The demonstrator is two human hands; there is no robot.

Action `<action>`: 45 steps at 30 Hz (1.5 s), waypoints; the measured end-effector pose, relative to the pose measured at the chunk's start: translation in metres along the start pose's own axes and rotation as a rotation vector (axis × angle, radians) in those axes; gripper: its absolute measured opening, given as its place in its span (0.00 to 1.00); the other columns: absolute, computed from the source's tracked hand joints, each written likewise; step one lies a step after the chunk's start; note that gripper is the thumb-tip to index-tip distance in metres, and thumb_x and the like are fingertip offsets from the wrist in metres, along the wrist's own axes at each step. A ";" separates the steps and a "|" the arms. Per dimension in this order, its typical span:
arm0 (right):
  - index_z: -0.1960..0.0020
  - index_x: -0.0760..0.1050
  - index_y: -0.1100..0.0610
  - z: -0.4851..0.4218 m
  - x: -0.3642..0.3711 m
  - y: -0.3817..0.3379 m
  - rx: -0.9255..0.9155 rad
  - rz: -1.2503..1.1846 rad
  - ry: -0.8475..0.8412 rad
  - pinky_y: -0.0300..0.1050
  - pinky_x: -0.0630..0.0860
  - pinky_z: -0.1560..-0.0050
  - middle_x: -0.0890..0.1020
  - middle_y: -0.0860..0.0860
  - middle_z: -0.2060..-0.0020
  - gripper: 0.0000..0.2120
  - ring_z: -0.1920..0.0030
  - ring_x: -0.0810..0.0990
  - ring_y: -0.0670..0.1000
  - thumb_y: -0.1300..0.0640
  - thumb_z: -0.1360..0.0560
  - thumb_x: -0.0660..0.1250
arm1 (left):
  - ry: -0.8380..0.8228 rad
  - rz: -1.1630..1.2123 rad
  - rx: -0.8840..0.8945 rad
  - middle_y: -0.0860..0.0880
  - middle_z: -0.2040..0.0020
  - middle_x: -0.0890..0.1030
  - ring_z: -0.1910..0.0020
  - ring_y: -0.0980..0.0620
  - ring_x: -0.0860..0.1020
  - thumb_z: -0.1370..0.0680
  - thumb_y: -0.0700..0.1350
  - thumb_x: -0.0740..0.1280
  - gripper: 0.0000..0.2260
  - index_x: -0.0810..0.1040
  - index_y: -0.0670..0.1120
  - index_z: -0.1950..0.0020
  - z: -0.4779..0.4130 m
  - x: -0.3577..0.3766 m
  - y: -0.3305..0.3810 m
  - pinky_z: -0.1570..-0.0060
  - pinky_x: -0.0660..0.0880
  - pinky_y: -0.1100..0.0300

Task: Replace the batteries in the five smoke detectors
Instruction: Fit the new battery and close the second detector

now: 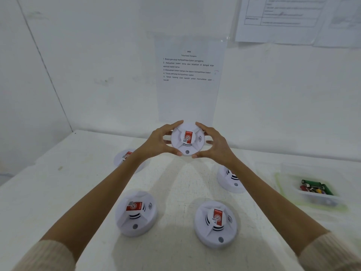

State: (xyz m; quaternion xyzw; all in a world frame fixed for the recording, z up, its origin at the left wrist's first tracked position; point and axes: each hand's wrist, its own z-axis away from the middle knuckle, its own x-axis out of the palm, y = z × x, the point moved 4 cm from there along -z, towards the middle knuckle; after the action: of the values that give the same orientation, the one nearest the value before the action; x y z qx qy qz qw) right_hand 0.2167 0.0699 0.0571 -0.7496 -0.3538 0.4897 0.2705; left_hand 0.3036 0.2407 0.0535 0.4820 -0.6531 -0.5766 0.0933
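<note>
White plastic, red sticker: on my remote feed I see two hands holding one smoke detector (pixel 187 139) up above the table (pixel 78 184), in front of the back wall, sticker side twd the camera. The left hand (pixel 156 142) curls round its left rim and the right hand (pixel 216 146) round its right rim, w/ thumbs at the bottom edge & fingertips at the top. Both grip it firmly. Four more units lie face-up on the table below, each w/ a red label. The far-left detector (pixel 126 157) is partly hidden behind the left forearm, and the right detector (pixel 231 180) partly behind the right forearm. The near-left detector (pixel 136 212) & near-right detector (pixel 215 223) sit apart, closest to me. Near the table's right edge a clear tub (pixel 320 198) holds batteries (pixel 314 187) in green, red & yellow, blurred. An instruction sheet (pixel 188 75) hangs on the wall directly behind the held unit. More papers (pixel 283 16) hang top right, the text too blurred to read. Cream knit sleeves (pixel 48 255) show at the bottom corners.
</note>
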 end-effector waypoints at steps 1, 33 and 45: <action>0.30 0.63 0.52 0.000 0.000 0.000 -0.001 0.005 0.002 0.43 0.71 0.41 0.71 0.51 0.37 0.45 0.39 0.70 0.51 0.59 0.41 0.80 | 0.002 -0.004 0.003 0.49 0.35 0.71 0.43 0.53 0.74 0.36 0.34 0.77 0.38 0.64 0.54 0.32 0.000 0.000 0.000 0.53 0.76 0.71; 0.30 0.63 0.50 0.003 0.000 -0.001 0.000 0.035 0.011 0.40 0.69 0.44 0.72 0.50 0.38 0.45 0.41 0.70 0.49 0.57 0.42 0.81 | -0.015 -0.015 -0.012 0.49 0.36 0.72 0.43 0.56 0.75 0.37 0.35 0.78 0.38 0.67 0.53 0.32 0.002 -0.003 0.003 0.53 0.76 0.69; 0.30 0.64 0.50 0.005 0.001 -0.004 -0.017 0.081 0.008 0.42 0.65 0.39 0.72 0.47 0.38 0.45 0.43 0.69 0.45 0.55 0.42 0.81 | -0.005 -0.021 -0.029 0.50 0.37 0.73 0.45 0.57 0.75 0.36 0.35 0.77 0.37 0.66 0.53 0.33 0.007 -0.005 0.006 0.54 0.76 0.71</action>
State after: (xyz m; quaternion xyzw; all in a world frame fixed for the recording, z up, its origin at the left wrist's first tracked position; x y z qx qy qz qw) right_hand 0.2113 0.0736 0.0576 -0.7675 -0.3262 0.4942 0.2454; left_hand 0.2982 0.2483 0.0579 0.4861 -0.6398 -0.5880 0.0926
